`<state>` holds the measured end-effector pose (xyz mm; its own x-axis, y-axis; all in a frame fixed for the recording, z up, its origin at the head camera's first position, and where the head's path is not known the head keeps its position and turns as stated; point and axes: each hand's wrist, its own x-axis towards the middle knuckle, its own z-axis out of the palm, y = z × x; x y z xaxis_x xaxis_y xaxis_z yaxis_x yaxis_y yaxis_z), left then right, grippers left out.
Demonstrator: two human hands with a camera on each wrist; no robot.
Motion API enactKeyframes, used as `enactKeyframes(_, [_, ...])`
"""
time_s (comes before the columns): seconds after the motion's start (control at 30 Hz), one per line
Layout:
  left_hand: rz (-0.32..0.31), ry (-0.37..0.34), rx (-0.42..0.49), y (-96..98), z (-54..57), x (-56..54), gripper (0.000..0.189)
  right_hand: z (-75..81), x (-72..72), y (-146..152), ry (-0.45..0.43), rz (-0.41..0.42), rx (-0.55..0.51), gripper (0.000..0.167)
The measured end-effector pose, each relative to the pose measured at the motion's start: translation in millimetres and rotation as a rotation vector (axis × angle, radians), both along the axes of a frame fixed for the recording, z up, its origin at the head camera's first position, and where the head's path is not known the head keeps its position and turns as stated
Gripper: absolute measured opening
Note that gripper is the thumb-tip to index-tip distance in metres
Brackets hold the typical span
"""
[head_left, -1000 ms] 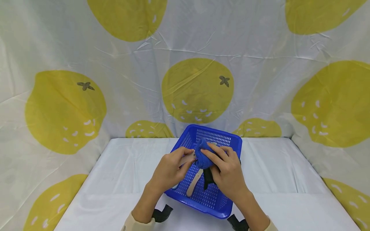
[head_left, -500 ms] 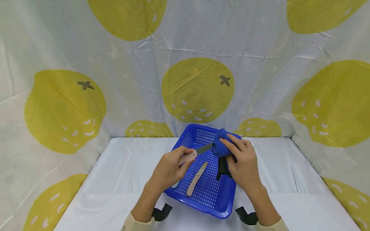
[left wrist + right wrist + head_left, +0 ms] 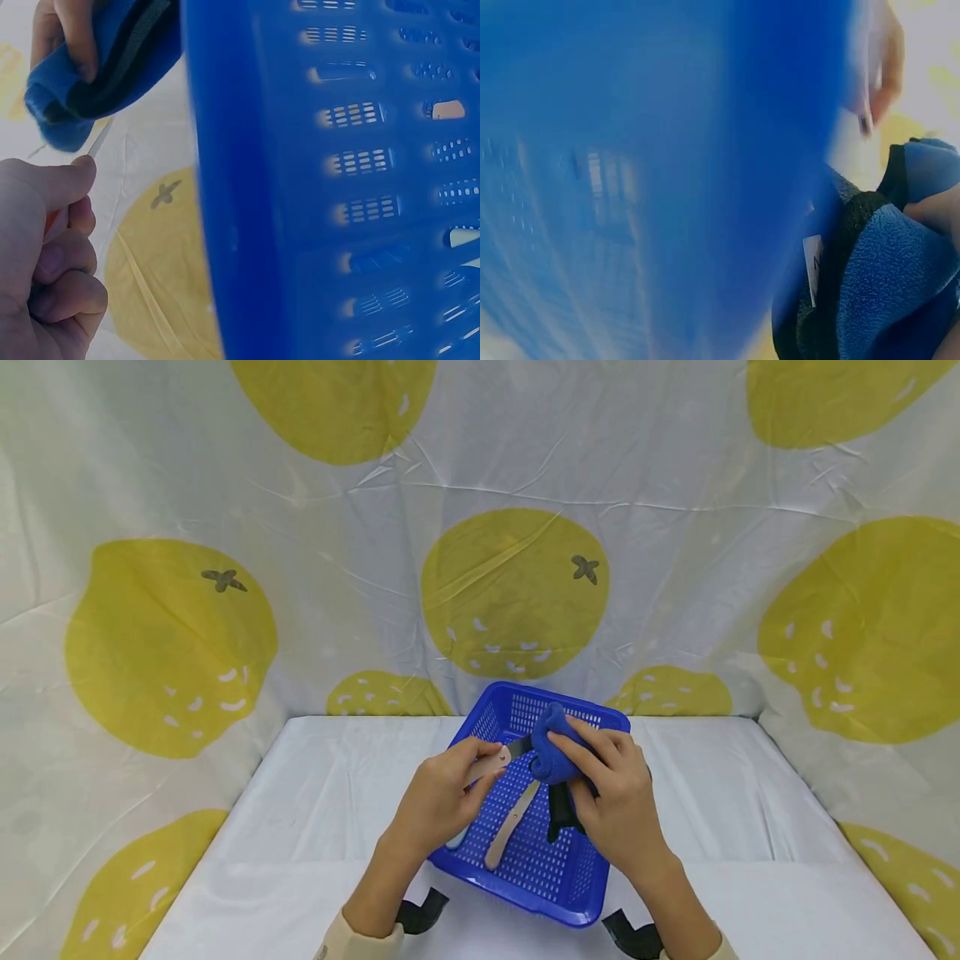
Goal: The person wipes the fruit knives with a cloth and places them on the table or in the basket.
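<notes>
My left hand point(image 3: 438, 797) grips the pale pinkish handle of a knife point(image 3: 492, 762); its blade points right and upward. My right hand point(image 3: 618, 802) holds a bunched blue cloth point(image 3: 553, 750) with black edging against the blade, hiding the tip end. A dark flap of that cloth hangs below the fingers. Both hands are above the blue plastic basket point(image 3: 517, 906). Inside lies another knife point(image 3: 504, 839) with a beige handle. In the left wrist view, the left fingers curl round the handle, and the cloth point(image 3: 131, 71) is just beyond them.
The basket stands slightly turned on a white-covered table point(image 3: 360, 793). A pale blue object point(image 3: 457, 838) in it is partly hidden by my left hand. Behind the table hangs a white curtain point(image 3: 675, 585) printed with yellow lemons. Black straps point(image 3: 422, 912) show at the wrists.
My right hand slid the cloth right along the blade, baring much of it, then came back partway left toward the handle. The left hand has stayed almost still with the knife.
</notes>
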<state>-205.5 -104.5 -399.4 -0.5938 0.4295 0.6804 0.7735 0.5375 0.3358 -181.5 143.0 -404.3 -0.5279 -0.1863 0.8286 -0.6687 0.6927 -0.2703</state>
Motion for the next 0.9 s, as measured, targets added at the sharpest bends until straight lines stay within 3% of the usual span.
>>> enactKeyframes(0.3, [-0.008,0.064,-0.026,1.7,-0.5,1.4,0.028,-4.2,11.3,-27,-0.015,0.075,0.071,0.048])
enactKeyframes(0.9, [-0.067,0.072,0.003,1.8,0.0,2.9,0.028,-2.9,11.5,-24,-0.054,0.047,0.078,0.049])
